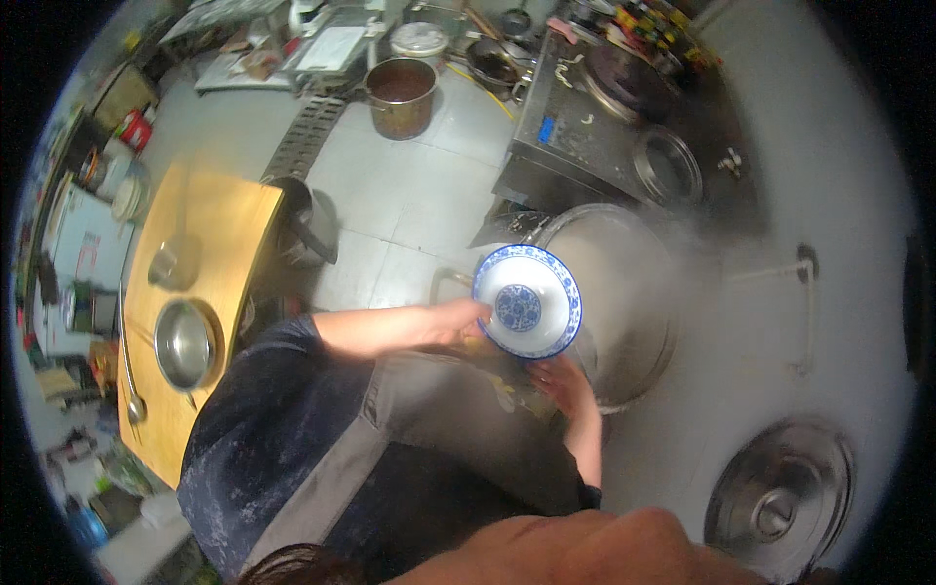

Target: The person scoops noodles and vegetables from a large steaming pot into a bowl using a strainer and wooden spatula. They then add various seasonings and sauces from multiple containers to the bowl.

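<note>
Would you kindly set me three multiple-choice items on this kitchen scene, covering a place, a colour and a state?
1. Where does the steel bowl sit?
A on the wooden table
B on the floor tiles
C in a sink

2. What colours is the patterned bowl at the left hand?
A red and black
B blue and white
C plain green

3. The patterned bowl is:
A empty
B full of soup
C broken in two

Key: A, the steel bowl rests on the yellow-brown tabletop; B, white with a blue rim and centre medallion; A, its whole inside shows bare.
</note>
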Available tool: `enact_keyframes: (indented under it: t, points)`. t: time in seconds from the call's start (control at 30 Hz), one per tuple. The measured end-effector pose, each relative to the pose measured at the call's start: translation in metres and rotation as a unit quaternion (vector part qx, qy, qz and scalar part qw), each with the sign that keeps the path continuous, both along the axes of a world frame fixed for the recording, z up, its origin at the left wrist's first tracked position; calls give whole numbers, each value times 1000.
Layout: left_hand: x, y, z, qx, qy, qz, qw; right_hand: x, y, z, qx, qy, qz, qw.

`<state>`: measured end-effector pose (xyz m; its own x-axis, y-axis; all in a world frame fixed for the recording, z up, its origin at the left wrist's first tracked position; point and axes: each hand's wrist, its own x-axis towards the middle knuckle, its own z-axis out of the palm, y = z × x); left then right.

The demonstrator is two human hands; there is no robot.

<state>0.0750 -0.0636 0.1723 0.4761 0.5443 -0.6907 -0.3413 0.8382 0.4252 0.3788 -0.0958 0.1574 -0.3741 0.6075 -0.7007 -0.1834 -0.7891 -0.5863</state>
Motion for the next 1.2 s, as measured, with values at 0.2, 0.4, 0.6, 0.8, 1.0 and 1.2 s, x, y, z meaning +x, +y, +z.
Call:
enact_keyframes:
  t: [0.2, 0.4, 0.6, 0.8, 1.0, 1.2]
  points:
    - [-19, 4, 47, 17, -99, -53, 994, -99, -17, -22, 144, 228, -200, 942]
    - [-38, 14, 44, -31, -156, -156, 975, -90, -34, -29, 191, 10, -362, 912]
    - [-65, 43, 1, -103, -55, -109, 987, -49, -82, 19, 126, -392, -276, 869]
    - [-74, 39, 4, -46, 3, -59, 997, -63, -145, 33, 98, -746, 38, 658]
    - [-78, 41, 17, -44, 23, -75, 996, -58, -157, 16, 135, -781, -26, 609]
    - [-67, 45, 37, 64, 66, -98, 991, -39, -151, -24, 55, -714, -117, 688]
